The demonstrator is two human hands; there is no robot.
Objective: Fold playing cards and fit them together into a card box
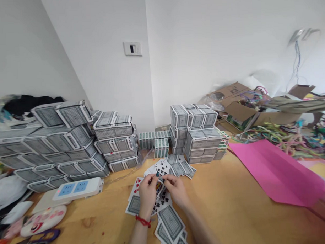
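"So, where did the cards [171,220] lie?"

"Spread loosely on the table [107,223], beneath and around the fingers. A heart card [135,186] showed just outside the left hand [147,195], club cards [163,167] showed beyond the fingertips, and several backs [181,168] fanned out past the right hand [178,191]. More lay face down between the forearms."

"And the fingers?"

"Bent, both sets of tips drawn close together over a picture card. Something small and dark [157,174] showed at the left tips, but I couldn't tell whether it was a nail or a thing pinched there, nor what either hand gripped."

"How did you expect one card to handle?"

"Light, thin and springy, probably slick against its neighbours and easy to crease. I judged the long edges best for holding, thumb against fingertips, without squeezing the middle. For one lying flat, a corner that overhung the card below seemed the easiest place to get a nail under."
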